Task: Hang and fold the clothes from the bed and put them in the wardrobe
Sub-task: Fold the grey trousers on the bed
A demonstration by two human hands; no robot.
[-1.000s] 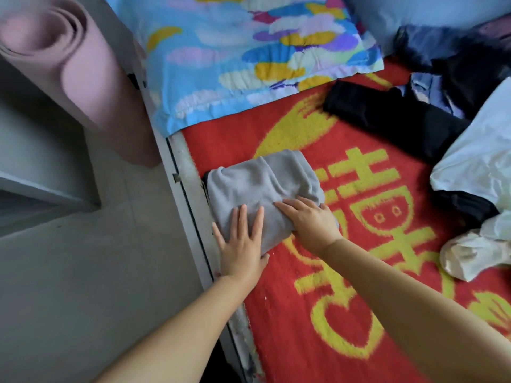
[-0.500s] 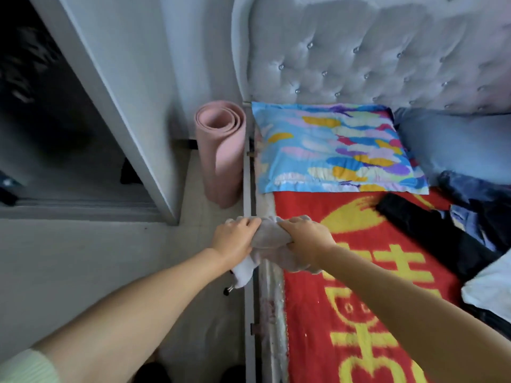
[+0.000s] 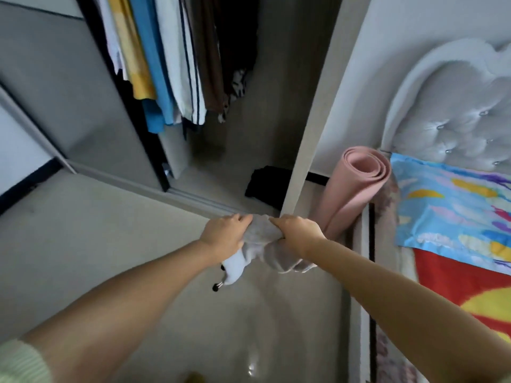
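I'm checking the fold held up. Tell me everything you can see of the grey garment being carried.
The grey garment is a soft, knit-looking bundle, folded and bunched, held in the air above the floor before the open wardrobe. The left hand and right hand grip its top edge from either side. Loose folds sag below, and a dark-tipped drawcord dangles at its lower left.

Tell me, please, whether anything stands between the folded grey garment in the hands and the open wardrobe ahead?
Nothing visible blocks it. The left hand and right hand grip the folded grey garment before the wardrobe opening; a folded black garment lies on its floor, hanging clothes further left.
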